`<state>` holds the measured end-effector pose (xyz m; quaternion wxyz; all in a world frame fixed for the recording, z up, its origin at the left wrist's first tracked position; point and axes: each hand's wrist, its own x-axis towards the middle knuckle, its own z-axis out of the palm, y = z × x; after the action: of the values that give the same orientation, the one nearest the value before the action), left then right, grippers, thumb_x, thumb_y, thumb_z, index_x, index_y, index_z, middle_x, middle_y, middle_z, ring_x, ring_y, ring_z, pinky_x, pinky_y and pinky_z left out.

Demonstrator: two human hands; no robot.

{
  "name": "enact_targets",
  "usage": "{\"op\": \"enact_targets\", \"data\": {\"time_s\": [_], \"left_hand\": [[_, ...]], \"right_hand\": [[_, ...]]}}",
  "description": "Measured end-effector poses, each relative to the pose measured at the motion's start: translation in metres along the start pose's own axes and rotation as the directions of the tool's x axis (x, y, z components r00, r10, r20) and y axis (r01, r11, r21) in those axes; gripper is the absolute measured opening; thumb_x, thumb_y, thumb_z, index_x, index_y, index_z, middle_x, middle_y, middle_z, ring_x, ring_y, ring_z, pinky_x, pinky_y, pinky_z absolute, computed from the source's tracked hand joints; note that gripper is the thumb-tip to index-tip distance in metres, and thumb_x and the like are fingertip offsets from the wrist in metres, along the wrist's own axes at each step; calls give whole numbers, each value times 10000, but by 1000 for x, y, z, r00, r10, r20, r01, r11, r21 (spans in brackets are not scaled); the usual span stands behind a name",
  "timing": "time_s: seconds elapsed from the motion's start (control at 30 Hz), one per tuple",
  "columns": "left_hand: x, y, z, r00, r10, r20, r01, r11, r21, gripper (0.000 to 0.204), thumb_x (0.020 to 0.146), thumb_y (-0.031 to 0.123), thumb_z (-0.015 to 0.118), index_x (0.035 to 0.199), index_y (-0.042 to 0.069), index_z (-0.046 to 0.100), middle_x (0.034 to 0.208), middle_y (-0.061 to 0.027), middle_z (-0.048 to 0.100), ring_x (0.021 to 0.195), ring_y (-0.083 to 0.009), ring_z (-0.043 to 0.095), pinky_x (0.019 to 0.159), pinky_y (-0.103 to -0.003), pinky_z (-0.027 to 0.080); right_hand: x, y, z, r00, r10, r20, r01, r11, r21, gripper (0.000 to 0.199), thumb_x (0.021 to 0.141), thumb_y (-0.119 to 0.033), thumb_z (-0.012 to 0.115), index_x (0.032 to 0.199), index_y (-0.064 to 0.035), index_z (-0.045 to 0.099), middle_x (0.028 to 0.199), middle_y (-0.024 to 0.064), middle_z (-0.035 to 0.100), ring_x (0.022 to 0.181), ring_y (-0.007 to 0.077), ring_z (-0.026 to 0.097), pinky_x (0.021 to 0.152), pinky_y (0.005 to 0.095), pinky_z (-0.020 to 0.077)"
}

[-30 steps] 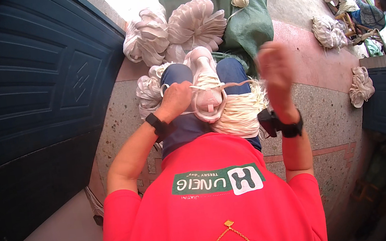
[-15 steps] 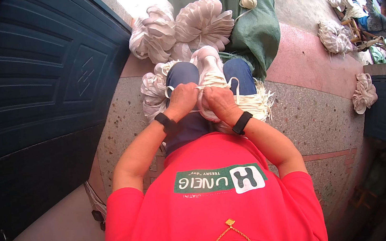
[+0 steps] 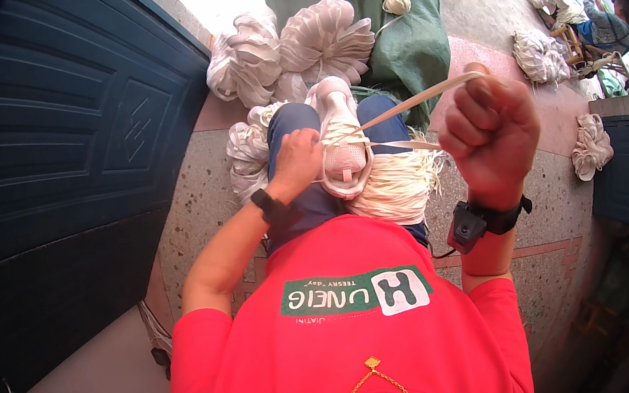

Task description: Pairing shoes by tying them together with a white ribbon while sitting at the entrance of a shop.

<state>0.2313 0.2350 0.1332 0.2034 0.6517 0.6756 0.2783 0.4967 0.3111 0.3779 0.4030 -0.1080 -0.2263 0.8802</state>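
A white and pale pink sneaker rests on my lap between my knees, toe pointing away from me. My left hand is closed at the sneaker's left edge, gripping its side; the fingertips are partly hidden. Off to the right, my right hand is raised in a fist around a cream shoelace. That lace runs taut from the sneaker's eyelets up to the fist. A second strand of lace stretches from the sneaker toward the same hand. Beside the sneaker, a bundle of cream laces lies across my right thigh.
Bundles of white and pinkish shoe parts are heaped ahead, against a large green sack with a hank of laces on top. A dark blue door stands at left. Another person sits far right near more bundles.
My right hand has moved from the sneaker up and to the right, drawing the lace out taut. My left hand has stayed at the sneaker's left side.
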Motion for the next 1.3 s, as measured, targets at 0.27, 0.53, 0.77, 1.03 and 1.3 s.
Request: {"op": "enact_targets", "data": {"time_s": [0.27, 0.53, 0.77, 1.03, 1.3], "left_hand": [[28, 69, -64, 712, 30, 702, 526, 639, -561, 312, 1024, 122, 599, 1305, -3, 655, 853, -8, 695, 723, -49, 627, 629, -209, 502], [47, 96, -56, 713, 188, 675, 393, 690, -607, 321, 1076, 191, 575, 1343, 19, 613, 895, 16, 656, 684, -44, 602, 581, -212, 480], [72, 13, -157, 904, -306, 299, 373, 222, -901, 260, 1102, 281, 538, 1115, 49, 654, 670, 63, 449, 470, -30, 403, 440, -200, 339], [17, -22, -90, 859, -409, 308, 508, 753, -418, 219, 1055, 205, 581, 1094, 37, 717, 751, -6, 629, 484, -53, 559, 383, -208, 388], [-17, 8, -26, 816, -353, 458, 485, 848, -212, 278, 1024, 201, 586, 1040, -40, 724, 681, -90, 669, 446, -165, 608, 451, -318, 494]], "right_hand": [[17, 2, -22, 934, -196, 300, 205, 979, -1, 301, 980, -276, 537, 757, -125, 402, 592, -70, 287, 490, 77, 232, 492, 284, 214], [45, -14, -45, 945, -300, 129, 324, 914, -246, 248, 1023, -200, 490, 821, -63, 537, 743, 38, 522, 661, 150, 497, 636, 309, 401], [6, -69, -186, 915, -260, -309, 161, 937, -311, 280, 1062, -235, 502, 876, -57, 612, 946, 112, 690, 928, 216, 658, 852, 379, 508], [-23, 89, -229, 965, -79, -251, -240, 133, -962, 256, 954, -83, 645, 1198, -10, 672, 939, 183, 716, 844, 295, 698, 783, 387, 551], [-25, 127, -232, 993, -106, -52, -94, -444, -891, 180, 955, -144, 593, 881, -24, 704, 867, 184, 671, 855, 389, 659, 772, 494, 521]]}}
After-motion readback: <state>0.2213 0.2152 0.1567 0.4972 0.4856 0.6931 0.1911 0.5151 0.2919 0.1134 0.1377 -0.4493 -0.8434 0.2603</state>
